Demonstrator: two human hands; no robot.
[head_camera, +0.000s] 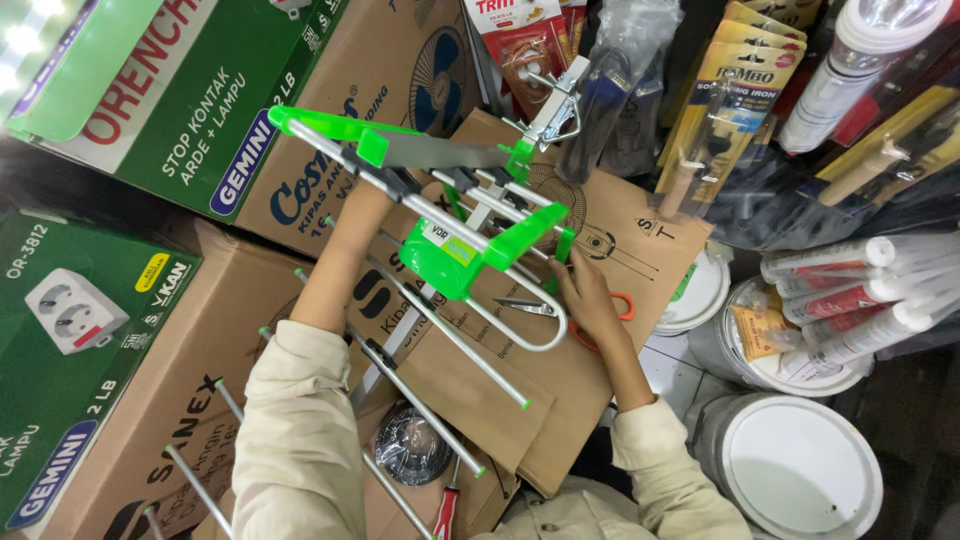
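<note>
An antenna (455, 250) with bright green plastic parts and several aluminium rods is held tilted above brown cardboard boxes (560, 400). My left hand (362, 205) reaches up under its long boom and grips it; the fingers are mostly hidden behind the boom. My right hand (588, 298) rests on a pair of scissors (524, 306) with orange handles lying on the box. The hand covers the handles, and the blades point left under the antenna's looped rod.
Green boxes (70, 330) lie at the left. White paint buckets (800, 465) and sealant tubes (850, 290) crowd the right. Packaged tools (735, 90) hang at the top. A coil of black cable (410, 445) and a red-handled screwdriver (446, 510) lie near my lap.
</note>
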